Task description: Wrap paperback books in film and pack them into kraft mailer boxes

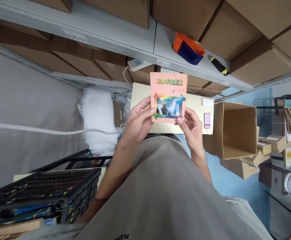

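Between my two hands is a pink booklet (168,85), its cover facing me with green-gold Chinese lettering and a colourful framed picture. My left hand (141,120) pinches its lower left edge, thumb lying on the front. At the lower right corner my right hand (191,128) grips it, with the thumb in front and the fingers behind. The booklet is upright above a pale yellow table (197,115), hiding part of it. A phone (207,120) with a cable lies on the table to the right of my right hand.
An open cardboard box (239,130) stands right of the table. Above, a shelf (164,43) carries cartons, an orange and blue tape dispenser (188,49) and a yellow-black utility knife (218,65). White packing material (99,120) hangs at left, near a black crate (68,200).
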